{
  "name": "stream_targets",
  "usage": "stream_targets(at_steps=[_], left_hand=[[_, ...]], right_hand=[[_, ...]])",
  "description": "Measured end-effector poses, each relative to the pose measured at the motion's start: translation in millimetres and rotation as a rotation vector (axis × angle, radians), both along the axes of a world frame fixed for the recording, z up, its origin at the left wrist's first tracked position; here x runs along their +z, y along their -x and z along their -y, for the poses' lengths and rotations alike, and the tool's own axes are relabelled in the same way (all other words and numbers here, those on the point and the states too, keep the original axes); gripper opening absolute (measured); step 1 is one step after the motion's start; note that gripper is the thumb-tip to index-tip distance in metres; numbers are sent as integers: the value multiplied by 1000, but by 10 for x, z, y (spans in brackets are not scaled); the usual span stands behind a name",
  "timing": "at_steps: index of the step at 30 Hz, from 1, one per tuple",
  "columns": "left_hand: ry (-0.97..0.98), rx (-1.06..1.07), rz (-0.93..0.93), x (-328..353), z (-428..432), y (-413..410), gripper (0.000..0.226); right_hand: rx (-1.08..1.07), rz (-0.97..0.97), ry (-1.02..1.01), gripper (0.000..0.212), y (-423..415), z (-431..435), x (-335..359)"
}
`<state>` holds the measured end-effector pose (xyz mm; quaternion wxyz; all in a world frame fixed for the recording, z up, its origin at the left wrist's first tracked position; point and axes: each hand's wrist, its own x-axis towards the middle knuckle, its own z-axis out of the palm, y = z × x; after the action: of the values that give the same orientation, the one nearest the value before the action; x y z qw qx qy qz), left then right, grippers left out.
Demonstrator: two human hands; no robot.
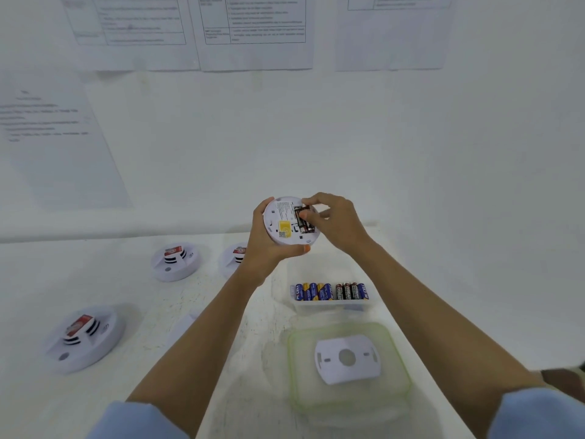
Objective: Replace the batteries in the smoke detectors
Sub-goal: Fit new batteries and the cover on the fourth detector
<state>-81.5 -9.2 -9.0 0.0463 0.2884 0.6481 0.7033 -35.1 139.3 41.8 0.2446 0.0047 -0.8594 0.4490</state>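
My left hand (262, 248) grips a round white smoke detector (281, 221) raised above the table, its back turned to me with a yellow label and an uncovered battery bay. My right hand (332, 221) pinches a dark battery (303, 213) at the top of that bay; other dark batteries lie in the bay below it. A clear tray (332, 307) under my hands holds a row of several blue-and-yellow and dark batteries (329, 291). The white mounting plate (346, 358) lies inside a green-rimmed clear container (294, 375).
Three other white smoke detectors stand on the white table: one at the near left (84, 339), one at mid left (175, 261), one (232, 256) partly hidden behind my left wrist. Printed sheets hang on the white wall (253, 20).
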Motion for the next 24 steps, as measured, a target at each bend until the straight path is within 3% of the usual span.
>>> stream_targets(at_steps=[8,13,18,22,24], left_hand=[[7,-4,5,-69,29,-254,96],[51,-22,-17,-61,143,-394,97],[91,-25,-54,-90,249,-638,97],[134,-4,-48,-211,364,-901,102],[154,-7,-42,-278,429,-1022,104]], right_hand=[[-26,69,-170,25,-251,73,-140],[38,134,-102,27,-440,50,-123],[154,216,119,33,-726,12,-198],[217,251,153,43,-1036,-55,-222],[186,285,65,39,-1177,-117,-267]])
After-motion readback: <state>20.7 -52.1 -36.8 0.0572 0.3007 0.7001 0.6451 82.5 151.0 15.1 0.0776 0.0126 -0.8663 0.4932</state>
